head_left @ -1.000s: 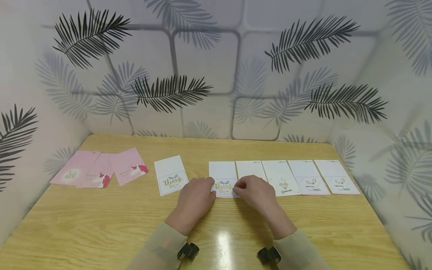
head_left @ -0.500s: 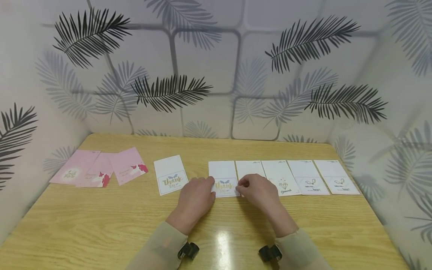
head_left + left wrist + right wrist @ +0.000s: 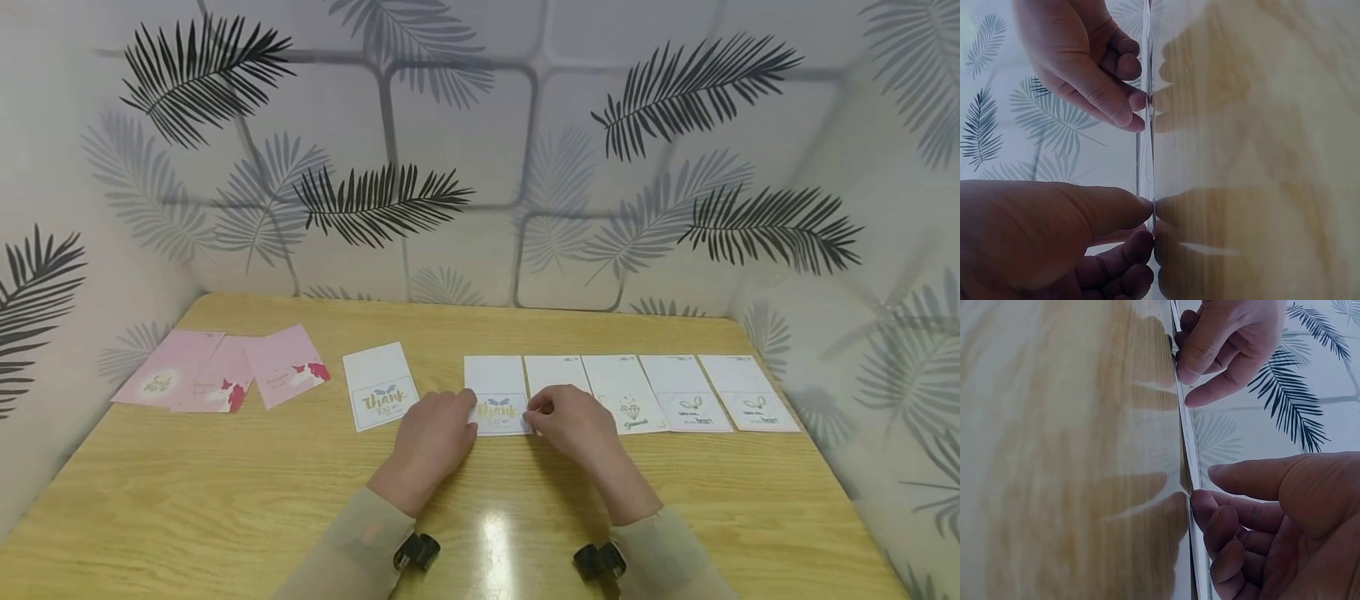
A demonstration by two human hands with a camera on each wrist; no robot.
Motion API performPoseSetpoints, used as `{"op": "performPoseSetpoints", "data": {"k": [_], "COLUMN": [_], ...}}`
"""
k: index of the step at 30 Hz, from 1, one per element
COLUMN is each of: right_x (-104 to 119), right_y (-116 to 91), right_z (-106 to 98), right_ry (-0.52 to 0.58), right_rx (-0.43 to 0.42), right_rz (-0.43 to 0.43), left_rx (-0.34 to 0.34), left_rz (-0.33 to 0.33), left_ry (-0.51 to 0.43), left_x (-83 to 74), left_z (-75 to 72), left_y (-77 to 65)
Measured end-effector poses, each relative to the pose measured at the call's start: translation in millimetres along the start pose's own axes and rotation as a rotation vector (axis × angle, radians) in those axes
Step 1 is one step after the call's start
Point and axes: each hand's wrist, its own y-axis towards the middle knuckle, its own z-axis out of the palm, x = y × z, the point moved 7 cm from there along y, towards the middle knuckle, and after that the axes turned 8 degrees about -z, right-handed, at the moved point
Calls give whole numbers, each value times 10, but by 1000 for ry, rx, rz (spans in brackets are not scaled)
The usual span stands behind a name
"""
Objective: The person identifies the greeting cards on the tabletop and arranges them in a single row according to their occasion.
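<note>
A white thank-you card (image 3: 495,373) with gold lettering and a small blue wing motif lies between my hands on the wooden table. At its left edge my left hand (image 3: 431,442) grips it with thumb and fingertips, covering the lower left corner. On the opposite edge, the curled thumb and forefinger of my right hand (image 3: 579,427) hold the lower right corner. Low along the table, the left wrist view shows the card (image 3: 1146,156) as a thin edge between both hands. Another white card (image 3: 555,371) lies just right of it, partly hidden behind my right hand.
A diamond card (image 3: 626,408) and two cards with a heart motif, one being the far right card (image 3: 750,400), continue the row. A second thank-you card (image 3: 381,387) lies tilted at left. Beyond it overlap pink cards (image 3: 288,367). A leaf-patterned wall (image 3: 480,250) borders the table.
My right hand has shifted slightly right to the card's right edge and then held there. My left hand and the cards stay nearly in place.
</note>
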Motion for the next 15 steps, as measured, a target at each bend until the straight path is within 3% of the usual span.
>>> {"op": "performPoseSetpoints", "data": {"k": [15], "right_x": [-8], "right_y": [12], "right_z": [27], "right_ry": [17], "right_rx": [-11], "right_rz": [2], "left_rx": [14], "left_rz": [-6], "left_ry": [-14], "left_x": [15], "left_z": [14], "left_y": [-3]}}
